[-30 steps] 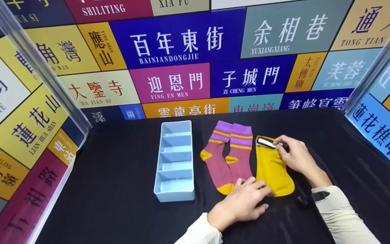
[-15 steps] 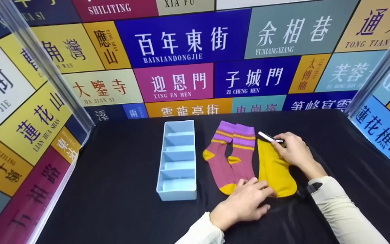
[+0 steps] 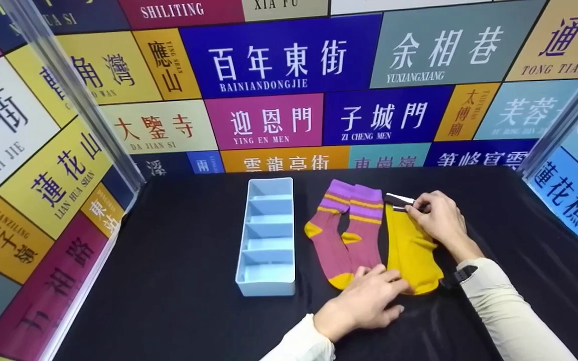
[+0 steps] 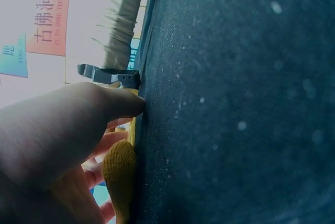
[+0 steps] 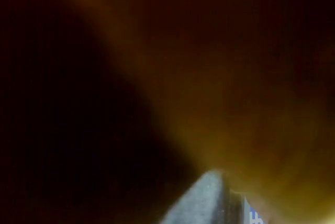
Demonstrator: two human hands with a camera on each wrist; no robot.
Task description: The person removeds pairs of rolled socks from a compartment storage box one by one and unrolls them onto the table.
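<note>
My right hand pinches a slim black-and-white bar, which looks like a clip, at the cuff end of the yellow socks. The clip's two strips appear spread apart at their left end. With bent, relaxed fingers, my left hand rests at the toe end of the yellow socks, beside the toes of a purple-and-mauve striped pair of socks. In the left wrist view, a yellow knit toe lies by the left hand. The right wrist view is dark and blurred.
Left of the socks stands a light blue box with several compartments in a row. Black cloth covers the table. Behind it rises a panel of coloured street-name signs, with clear posts at both sides.
The clip has shifted from lying across the yellow cuffs to their upper edge, and its strips have spread apart. The left hand stays at the toes; the head view has shifted slightly.
</note>
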